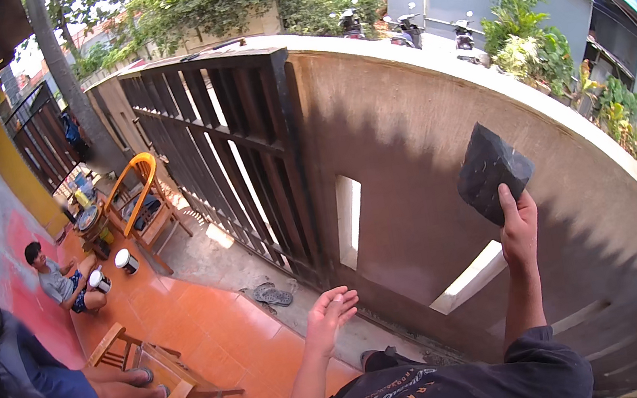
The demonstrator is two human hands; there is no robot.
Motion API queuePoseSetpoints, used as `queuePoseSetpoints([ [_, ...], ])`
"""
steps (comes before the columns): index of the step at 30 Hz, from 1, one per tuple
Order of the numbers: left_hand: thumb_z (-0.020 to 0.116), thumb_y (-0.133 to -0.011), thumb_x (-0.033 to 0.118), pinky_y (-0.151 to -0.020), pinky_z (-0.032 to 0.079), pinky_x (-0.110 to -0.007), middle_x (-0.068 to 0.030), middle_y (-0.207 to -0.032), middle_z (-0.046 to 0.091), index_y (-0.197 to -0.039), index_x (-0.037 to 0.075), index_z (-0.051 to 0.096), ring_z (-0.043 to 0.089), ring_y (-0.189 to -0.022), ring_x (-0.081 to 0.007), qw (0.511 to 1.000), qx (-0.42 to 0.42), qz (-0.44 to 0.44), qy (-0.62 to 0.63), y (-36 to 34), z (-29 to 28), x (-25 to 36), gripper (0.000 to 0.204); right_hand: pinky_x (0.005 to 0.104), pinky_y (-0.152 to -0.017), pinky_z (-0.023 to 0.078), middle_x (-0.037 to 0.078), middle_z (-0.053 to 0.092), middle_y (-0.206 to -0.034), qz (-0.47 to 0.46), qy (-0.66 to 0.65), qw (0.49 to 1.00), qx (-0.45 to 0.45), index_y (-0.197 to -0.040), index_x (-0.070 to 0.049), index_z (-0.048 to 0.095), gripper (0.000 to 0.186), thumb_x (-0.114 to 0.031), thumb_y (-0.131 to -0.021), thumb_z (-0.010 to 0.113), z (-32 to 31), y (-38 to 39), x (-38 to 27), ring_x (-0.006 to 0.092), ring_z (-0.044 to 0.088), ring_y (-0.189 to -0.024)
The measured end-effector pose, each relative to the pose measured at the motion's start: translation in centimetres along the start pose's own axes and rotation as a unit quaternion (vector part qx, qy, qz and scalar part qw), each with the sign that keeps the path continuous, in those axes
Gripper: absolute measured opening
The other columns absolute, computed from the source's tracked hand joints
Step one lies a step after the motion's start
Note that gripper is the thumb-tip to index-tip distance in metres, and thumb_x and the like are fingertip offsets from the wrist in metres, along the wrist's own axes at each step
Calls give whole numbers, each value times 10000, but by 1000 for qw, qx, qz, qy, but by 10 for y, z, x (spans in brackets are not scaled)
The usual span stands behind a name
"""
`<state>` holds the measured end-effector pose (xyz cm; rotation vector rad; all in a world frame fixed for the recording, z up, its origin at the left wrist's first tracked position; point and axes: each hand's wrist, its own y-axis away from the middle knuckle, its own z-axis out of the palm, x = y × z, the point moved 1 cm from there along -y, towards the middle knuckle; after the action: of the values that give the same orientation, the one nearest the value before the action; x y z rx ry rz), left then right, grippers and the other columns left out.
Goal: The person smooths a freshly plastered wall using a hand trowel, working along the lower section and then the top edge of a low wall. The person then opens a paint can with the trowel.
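The right hand (519, 226) grips a dark sanding block (492, 171), fingers closed beneath it, against the brown wall (406, 129). The left hand (329, 314) hovers open, empty. Flat, even pressure would suit.

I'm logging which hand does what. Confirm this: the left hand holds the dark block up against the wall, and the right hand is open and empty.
The hands are swapped. In the head view the right hand holds the dark block up against the wall, and the left hand is open and empty.
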<state>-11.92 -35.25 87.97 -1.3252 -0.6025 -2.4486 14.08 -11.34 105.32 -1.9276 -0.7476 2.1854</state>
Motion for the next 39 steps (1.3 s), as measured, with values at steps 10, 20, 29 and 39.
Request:
queuePoseSetpoints([
  [10,544,-1071,215,-1012,532,-372,-140,-1260,678,-1302,5,596,645,-1206,-236,991,-81,-56,-90,-119,-78,48,316,478,-815,476,265,656,-953,-189,609,769,37,-1108,52,619,366,-292,-1082,496,138,-168,-69,462,600,-899],
  [20,548,-1065,189,-1010,510,-338,-123,-1230,694,-1265,11,632,648,-1197,-205,987,-93,-25,-133,-204,-171,206,280,409,-1032,452,174,683,-1253,55,625,761,-167,-1316,-53,661,573,-505,-1045,437,334,-342,-50,271,617,-1194],
  [29,582,-1048,137,-933,489,-256,-78,-1070,701,-1142,-22,644,639,-1012,-105,815,-158,536,-154,-392,-166,486,195,388,-1008,469,131,655,-1323,121,506,811,-267,-1360,-9,595,526,-425,-1073,450,502,-405,-20,232,605,-1193],
  [39,534,-965,136,-904,516,-465,-223,-1027,669,-1062,-23,636,644,-1016,-375,633,-53,679,-367,-547,-120,619,212,425,-1025,458,154,663,-1310,118,637,735,-202,-1350,-23,612,546,-453,-1044,471,548,-452,16,292,626,-1152],
])
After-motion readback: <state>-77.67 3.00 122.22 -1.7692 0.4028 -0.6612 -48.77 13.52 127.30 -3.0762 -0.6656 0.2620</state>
